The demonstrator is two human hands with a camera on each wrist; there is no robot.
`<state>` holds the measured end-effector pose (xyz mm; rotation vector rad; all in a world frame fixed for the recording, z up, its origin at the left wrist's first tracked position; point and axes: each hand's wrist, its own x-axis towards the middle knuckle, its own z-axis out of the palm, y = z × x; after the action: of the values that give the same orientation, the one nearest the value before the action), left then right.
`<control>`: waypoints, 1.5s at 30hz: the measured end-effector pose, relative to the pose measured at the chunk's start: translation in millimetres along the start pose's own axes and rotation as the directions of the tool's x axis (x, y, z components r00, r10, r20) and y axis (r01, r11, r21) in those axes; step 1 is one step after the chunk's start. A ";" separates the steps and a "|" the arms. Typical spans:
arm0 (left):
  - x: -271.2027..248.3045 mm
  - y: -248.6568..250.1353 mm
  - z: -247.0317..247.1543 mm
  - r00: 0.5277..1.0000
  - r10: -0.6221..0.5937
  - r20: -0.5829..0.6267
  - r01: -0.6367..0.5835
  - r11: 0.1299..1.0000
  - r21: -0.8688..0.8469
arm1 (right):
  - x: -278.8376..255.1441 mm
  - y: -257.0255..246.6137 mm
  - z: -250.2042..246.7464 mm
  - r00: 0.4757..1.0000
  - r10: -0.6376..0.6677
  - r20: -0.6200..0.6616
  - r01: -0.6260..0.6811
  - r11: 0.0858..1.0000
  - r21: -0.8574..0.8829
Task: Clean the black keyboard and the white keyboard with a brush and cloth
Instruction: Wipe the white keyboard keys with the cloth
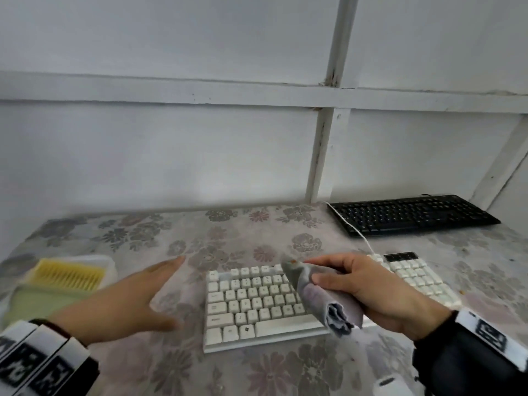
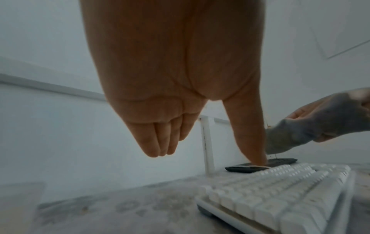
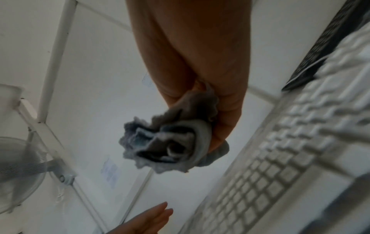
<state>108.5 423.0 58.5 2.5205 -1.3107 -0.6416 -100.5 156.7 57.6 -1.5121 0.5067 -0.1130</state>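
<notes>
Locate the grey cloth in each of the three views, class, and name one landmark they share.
Head: grey cloth right of centre, held in the right hand above the white keyboard.
Left wrist: at the right edge.
Right wrist: centre, bunched below the palm.
Shared landmark: the white keyboard.

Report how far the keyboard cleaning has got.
Done: cannot tell; neither keyboard shows clear signs of cleaning. In hand: the right hand grips the grey cloth over the white keyboard; the left hand is open and holds nothing. Left: the black keyboard sits untouched; yellow brush lies unused.
</notes>
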 end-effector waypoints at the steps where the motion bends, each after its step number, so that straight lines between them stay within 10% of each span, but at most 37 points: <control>1: -5.9 -8.6 -6.4 1.000 0.011 -0.029 -0.011 1.000 0.006 | 4.9 -4.5 14.9 1.000 -0.021 0.013 0.021 1.000 0.005; 18: -84.4 -170.6 -40.5 0.956 -0.197 -0.218 0.185 0.980 -0.075 | 106.0 -31.8 298.6 0.953 -0.223 0.204 0.271 0.929 -0.251; 36: -52.4 -176.7 -31.7 0.843 -0.413 -0.345 0.195 0.831 -0.521 | 121.6 -3.7 318.7 0.942 -0.286 0.174 0.330 0.883 -0.334; 45: -58.5 -166.6 -32.0 0.859 -0.285 -0.425 0.000 0.831 -0.557 | 123.7 0.6 320.0 0.917 -0.369 0.148 0.397 0.821 -0.411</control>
<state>214.0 566.6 37.3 2.1106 -0.6341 -0.2919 133.0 405.1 19.0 -2.0424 0.1685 -0.2814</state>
